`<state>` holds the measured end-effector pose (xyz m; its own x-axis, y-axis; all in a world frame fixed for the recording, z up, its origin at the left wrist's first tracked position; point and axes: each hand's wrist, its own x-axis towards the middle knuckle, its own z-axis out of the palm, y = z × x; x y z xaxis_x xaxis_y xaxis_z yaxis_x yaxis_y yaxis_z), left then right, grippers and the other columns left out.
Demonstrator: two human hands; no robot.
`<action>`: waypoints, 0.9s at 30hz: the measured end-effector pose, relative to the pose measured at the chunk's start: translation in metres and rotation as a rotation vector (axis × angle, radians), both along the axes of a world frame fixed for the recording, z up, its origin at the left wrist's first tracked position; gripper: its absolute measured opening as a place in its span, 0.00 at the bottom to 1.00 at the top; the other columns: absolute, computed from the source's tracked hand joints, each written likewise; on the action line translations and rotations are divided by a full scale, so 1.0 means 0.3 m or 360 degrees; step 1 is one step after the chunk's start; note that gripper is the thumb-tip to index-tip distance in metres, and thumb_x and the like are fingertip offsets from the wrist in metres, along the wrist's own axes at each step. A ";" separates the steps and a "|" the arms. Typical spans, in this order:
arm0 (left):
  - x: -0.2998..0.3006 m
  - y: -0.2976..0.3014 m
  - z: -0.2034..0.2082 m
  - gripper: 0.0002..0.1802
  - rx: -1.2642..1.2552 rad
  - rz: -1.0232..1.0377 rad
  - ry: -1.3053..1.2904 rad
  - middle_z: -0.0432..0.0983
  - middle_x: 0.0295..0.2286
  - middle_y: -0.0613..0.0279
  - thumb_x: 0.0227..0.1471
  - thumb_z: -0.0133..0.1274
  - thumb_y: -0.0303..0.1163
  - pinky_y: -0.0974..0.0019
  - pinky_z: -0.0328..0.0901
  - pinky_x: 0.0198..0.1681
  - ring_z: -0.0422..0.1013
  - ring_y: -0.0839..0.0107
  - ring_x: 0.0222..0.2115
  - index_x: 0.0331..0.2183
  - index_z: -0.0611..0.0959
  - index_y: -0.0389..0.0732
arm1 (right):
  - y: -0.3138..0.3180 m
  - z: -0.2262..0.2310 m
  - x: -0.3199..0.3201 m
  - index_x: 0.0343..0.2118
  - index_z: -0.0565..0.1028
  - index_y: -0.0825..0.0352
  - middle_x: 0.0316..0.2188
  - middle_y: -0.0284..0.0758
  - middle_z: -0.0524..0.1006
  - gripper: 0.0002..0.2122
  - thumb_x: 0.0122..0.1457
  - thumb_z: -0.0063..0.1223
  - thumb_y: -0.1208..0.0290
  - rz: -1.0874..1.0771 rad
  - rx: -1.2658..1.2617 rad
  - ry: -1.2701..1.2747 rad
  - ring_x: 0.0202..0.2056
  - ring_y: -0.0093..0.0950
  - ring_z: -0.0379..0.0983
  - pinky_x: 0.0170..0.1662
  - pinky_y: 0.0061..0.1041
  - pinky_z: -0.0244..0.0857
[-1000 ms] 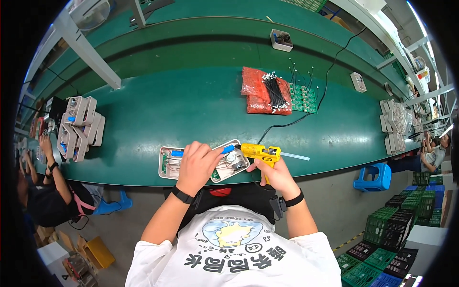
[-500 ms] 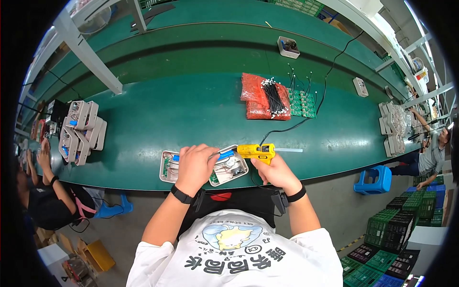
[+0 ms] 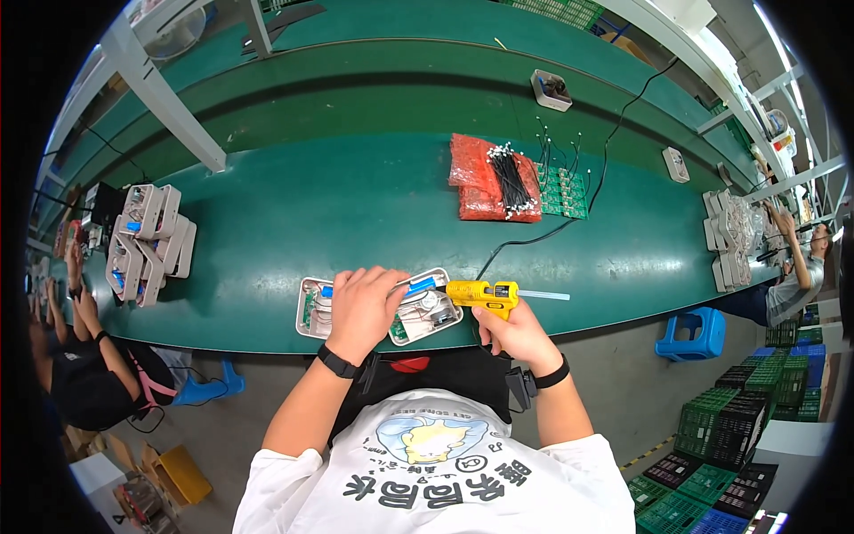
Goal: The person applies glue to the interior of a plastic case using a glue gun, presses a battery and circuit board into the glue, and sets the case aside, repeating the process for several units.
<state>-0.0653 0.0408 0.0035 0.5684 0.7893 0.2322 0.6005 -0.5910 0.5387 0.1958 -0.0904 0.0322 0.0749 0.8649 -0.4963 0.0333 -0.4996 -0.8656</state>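
Note:
A pale angled plastic housing (image 3: 427, 336) lies near the table's front edge, with green circuit boards, wires and blue cylindrical parts (image 3: 420, 287) inside. My left hand (image 3: 360, 307) is closed over its middle, covering much of the inside; its fingertips are partly hidden. My right hand (image 3: 520, 334) grips a yellow hot glue gun (image 3: 476, 295) by its handle. The gun's nozzle points left, close to the end of a blue part; whether it touches I cannot tell. A translucent glue stick (image 3: 544, 295) sticks out of the gun's back.
A black cable (image 3: 543, 236) runs from the gun across the green table. Beyond lie a red bubble-wrap bag (image 3: 471, 178), black wires (image 3: 510, 178) and green circuit boards (image 3: 563, 191). Housings are stacked left (image 3: 147, 245) and right (image 3: 728, 236). Co-workers sit at both sides.
The glue gun and my right hand have shifted slightly right and down. My left hand stays on the housing. Small pale boxes at the back have moved right; the right-hand co-worker's arms have moved.

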 end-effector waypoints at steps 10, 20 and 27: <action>0.030 -0.014 0.001 0.18 0.0137 -0.0139 -0.0053 0.82 0.45 0.62 0.59 0.67 0.40 0.46 0.61 0.63 0.75 0.57 0.48 0.50 0.88 0.47 | -0.038 0.049 -0.006 0.58 0.81 0.66 0.25 0.26 0.79 0.16 0.76 0.57 0.62 -0.0054 0.0074 -0.0290 0.18 0.15 0.69 0.22 0.19 0.67; -0.081 -0.094 0.075 0.43 0.0133 -0.0356 0.0263 0.72 0.64 0.49 0.34 0.80 0.37 0.33 0.49 0.75 0.67 0.43 0.64 0.54 0.82 0.45 | -0.063 0.000 -0.039 0.55 0.82 0.68 0.38 0.31 0.86 0.15 0.72 0.57 0.63 -0.0096 0.0228 0.0054 0.28 0.23 0.80 0.34 0.27 0.78; -0.107 -0.056 0.064 0.37 0.0152 -0.0376 0.0165 0.73 0.64 0.49 0.36 0.78 0.37 0.36 0.55 0.72 0.68 0.44 0.63 0.51 0.84 0.45 | -0.026 -0.086 -0.107 0.62 0.78 0.68 0.51 0.42 0.86 0.19 0.72 0.58 0.66 0.0078 0.0582 -0.0128 0.54 0.34 0.81 0.62 0.33 0.72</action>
